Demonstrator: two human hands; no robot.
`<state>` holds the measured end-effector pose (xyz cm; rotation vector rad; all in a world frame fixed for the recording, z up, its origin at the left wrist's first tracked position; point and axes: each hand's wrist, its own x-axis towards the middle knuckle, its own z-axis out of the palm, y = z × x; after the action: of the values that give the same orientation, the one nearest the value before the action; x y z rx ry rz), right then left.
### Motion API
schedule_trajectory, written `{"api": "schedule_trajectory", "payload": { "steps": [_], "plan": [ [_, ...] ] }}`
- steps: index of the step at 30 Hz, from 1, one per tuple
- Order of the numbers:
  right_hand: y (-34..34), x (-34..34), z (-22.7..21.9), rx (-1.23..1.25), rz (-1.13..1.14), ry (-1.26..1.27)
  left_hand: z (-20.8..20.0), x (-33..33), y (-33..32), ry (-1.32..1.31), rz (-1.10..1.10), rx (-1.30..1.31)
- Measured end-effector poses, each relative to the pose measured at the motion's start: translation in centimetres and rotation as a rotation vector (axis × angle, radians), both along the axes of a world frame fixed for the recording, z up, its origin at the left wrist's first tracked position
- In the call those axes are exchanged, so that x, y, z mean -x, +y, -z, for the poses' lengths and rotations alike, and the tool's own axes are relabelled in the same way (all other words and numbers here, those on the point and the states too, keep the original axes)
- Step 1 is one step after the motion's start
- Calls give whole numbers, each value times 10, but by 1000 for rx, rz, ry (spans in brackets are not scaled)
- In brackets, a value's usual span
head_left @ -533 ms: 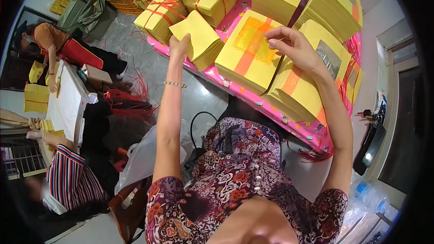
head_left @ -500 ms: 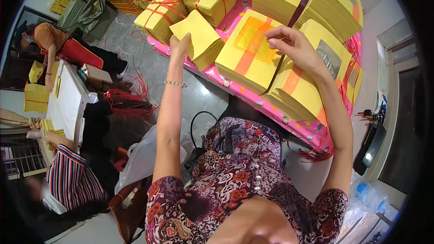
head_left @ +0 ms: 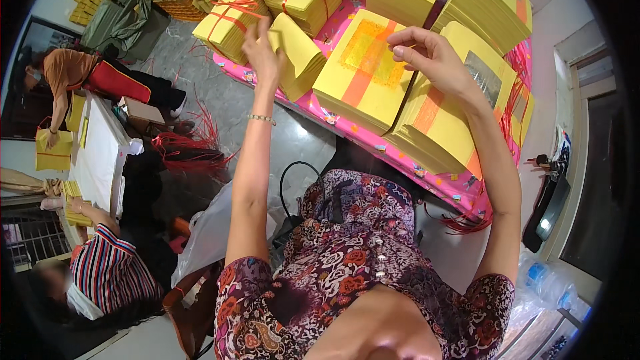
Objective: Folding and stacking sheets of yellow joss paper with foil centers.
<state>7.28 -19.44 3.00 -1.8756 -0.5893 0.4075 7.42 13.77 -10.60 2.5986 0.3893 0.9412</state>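
Observation:
My left hand [head_left: 264, 57] is slightly blurred, its fingers stretched upward and apart, beside a loose stack of yellow paper sheets [head_left: 297, 57]. The stack's top sheets bow upward. I cannot tell whether the fingers touch it. Over a thick yellow paper stack with an orange stripe and gold square [head_left: 363, 60], my right hand [head_left: 433, 60] hovers with curled fingers, thumb and forefinger tips close together. Anything between them is too small to make out. Beneath my right wrist lies another thick stack with a silver square [head_left: 483, 80].
Yellow bundles tied with red string [head_left: 230, 23] stand at the back of the pink-covered table [head_left: 380, 143]. Red strings [head_left: 520, 110] hang at its right edge. At the left, two people work around a white table [head_left: 100, 153]. A clear plastic bottle [head_left: 550, 283] is at lower right.
My left hand has let go of the loose yellow paper stack and lifted, its fingers now extended. My right hand has shifted slightly up. The view has shifted a little.

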Motion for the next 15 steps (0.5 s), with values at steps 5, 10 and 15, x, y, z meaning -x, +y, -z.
{"api": "schedule_trajectory", "payload": {
  "steps": [5, 10, 15],
  "plan": [
    [-12, 10, -29, -94, 69, -60, 16, -11, -4, 52, 445, 156],
    [-48, 30, -43, -110, 244, -179, 17, -8, -27, 118, 326, 161],
    [-85, 46, -28, -172, 388, -283, 24, -9, -35, 221, 249, -129]
  ]
}}
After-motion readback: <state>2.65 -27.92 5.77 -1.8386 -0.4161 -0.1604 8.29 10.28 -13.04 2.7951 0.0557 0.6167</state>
